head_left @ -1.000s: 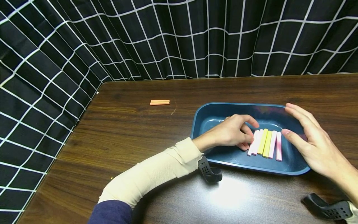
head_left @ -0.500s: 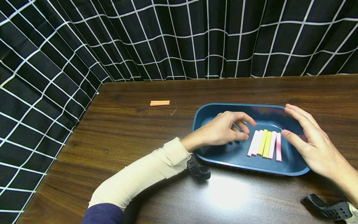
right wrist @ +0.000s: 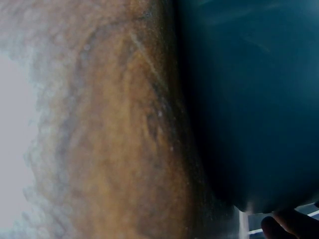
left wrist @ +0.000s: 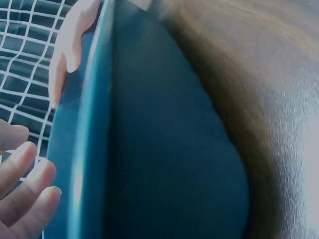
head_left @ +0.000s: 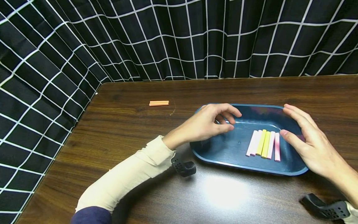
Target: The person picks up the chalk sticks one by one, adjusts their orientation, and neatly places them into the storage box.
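In the head view a blue plastic tray (head_left: 218, 152) holds a row of several chalk sticks (head_left: 261, 143), pink and yellow, lying side by side toward its right end. My left hand (head_left: 208, 123) hovers over the tray's left part, fingers loosely bent with nothing between them. At the right end of the tray, my right hand (head_left: 314, 144) lies along the rim, fingers extended and thumb over the inside near the last pink stick. Two orange chalk sticks (head_left: 158, 103) lie together on the table, left of the tray.
The brown wooden table (head_left: 117, 133) runs under everything. A black curtain with white grid lines (head_left: 179, 37) hangs behind and along the left. Faint chalk-like marks show on the tabletop beside the orange sticks.
My left hand has let go of the leftmost pink chalk and moved left and up, away from the row. My right hand has stayed at the tray's right end.
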The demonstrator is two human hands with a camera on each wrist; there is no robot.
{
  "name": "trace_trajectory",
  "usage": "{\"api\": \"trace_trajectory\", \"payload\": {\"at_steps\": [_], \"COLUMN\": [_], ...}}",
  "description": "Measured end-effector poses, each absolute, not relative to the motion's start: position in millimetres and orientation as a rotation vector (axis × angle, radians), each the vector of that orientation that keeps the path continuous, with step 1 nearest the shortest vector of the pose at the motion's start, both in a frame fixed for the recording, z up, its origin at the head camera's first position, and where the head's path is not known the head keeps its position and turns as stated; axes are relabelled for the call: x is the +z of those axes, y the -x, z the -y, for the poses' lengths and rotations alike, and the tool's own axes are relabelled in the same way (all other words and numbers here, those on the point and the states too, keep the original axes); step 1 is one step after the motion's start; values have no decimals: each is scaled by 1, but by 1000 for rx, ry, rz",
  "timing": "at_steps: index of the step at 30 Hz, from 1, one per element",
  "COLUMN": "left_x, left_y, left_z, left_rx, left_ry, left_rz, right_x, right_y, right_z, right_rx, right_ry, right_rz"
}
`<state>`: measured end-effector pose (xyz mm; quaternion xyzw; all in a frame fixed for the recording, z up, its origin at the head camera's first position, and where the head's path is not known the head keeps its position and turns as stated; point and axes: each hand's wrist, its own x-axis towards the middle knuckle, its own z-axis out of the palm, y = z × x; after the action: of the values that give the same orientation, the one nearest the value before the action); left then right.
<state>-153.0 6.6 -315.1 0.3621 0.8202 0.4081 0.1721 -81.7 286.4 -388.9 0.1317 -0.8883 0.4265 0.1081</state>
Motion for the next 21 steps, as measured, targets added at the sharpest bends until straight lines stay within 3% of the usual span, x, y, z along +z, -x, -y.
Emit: {"api": "trace_trajectory", "payload": {"at_steps": [21], "left_x": [-308], "left_y": [164], "left_z": [37], "left_rx": [1196], "left_ry": [-949], "left_rz": [-2517], "right_x": [-388], "right_y": [80], "right_z": [-286], "right_rx": [1272], "right_ry": [-379], "right_rz": [2622]}}
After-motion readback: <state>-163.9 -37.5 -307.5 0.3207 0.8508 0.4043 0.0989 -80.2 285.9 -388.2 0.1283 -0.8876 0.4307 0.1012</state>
